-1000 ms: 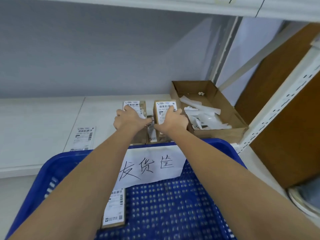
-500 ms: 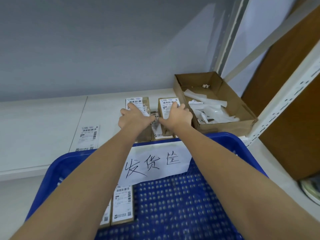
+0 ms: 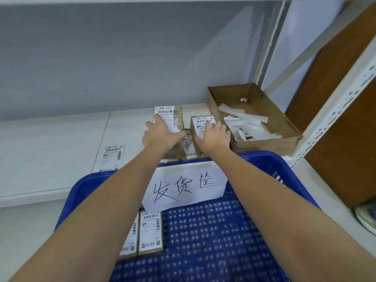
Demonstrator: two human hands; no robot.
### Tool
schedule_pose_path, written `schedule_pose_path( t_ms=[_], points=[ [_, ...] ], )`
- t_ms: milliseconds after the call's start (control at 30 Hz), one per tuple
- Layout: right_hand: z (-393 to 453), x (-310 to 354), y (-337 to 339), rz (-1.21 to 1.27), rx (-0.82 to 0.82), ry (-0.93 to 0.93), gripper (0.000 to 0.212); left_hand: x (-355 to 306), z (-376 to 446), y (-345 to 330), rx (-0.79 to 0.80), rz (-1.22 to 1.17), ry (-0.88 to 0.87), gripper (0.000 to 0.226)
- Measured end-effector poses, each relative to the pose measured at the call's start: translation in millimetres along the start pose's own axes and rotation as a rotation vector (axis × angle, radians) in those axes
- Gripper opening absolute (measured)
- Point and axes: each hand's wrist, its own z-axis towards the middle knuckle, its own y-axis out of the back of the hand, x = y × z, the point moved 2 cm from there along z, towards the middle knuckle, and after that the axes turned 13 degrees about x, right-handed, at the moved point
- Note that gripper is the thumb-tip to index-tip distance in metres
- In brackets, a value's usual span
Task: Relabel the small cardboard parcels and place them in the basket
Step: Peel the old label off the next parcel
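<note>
Small cardboard parcels with white barcode labels stand on the white shelf point(image 3: 61, 139) behind the blue basket point(image 3: 284, 167). My left hand point(image 3: 160, 134) grips the left parcel point(image 3: 171, 115) from above, fingers on its label and thumb at its right side. My right hand point(image 3: 213, 137) grips the right parcel point(image 3: 201, 123) the same way. A lower labelled parcel point(image 3: 188, 148) lies between the two. In the basket, partly under my left forearm, lie two labelled parcels point(image 3: 150, 233) side by side.
A paper sign point(image 3: 187, 186) with handwriting hangs on the basket's far wall. A loose label point(image 3: 112, 157) lies on the shelf to the left. An open cardboard box point(image 3: 284, 127) of white paper scraps stands right of the parcels. A shelf upright point(image 3: 333, 110) rises at right.
Both hands have stayed on the two parcels. The gap between those parcels has widened a little, showing the lower one. The view has shifted, so the basket's parcels show more.
</note>
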Motion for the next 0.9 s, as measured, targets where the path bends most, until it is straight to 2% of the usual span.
schedule_pose_path(
  t_ms=[133,200,267,400,500,633,767,833,900],
  points=[
    [-26,5,3,0.048,-0.215,0.416,0.050,5,-11,8,-0.016,0.001,0.009,0.091],
    [-41,11,3,0.125,-0.193,0.554,0.048,6,-20,10,-0.024,-0.013,0.005,0.092],
    [-57,16,1,0.230,-0.124,0.611,0.050,7,-30,10,-0.022,-0.043,-0.015,0.093],
    [-89,20,-5,0.550,0.075,0.560,0.066,16,-54,8,0.036,-0.218,-0.078,0.096],
    [-112,20,-9,0.624,0.174,0.544,0.076,22,-77,3,0.106,-0.361,-0.118,0.092],
    [-136,16,-13,0.851,0.210,0.467,0.063,32,-111,-3,0.205,-0.475,-0.210,0.089],
    [-149,14,-18,0.883,0.211,0.377,0.080,44,-151,-4,0.394,-0.426,-0.364,0.093],
    [-155,11,-19,0.836,0.192,0.338,0.100,47,-172,-10,0.436,-0.404,-0.454,0.092],
    [-164,7,-19,0.784,0.164,0.318,0.108,49,-188,-19,0.465,-0.395,-0.492,0.096]
  ],
)
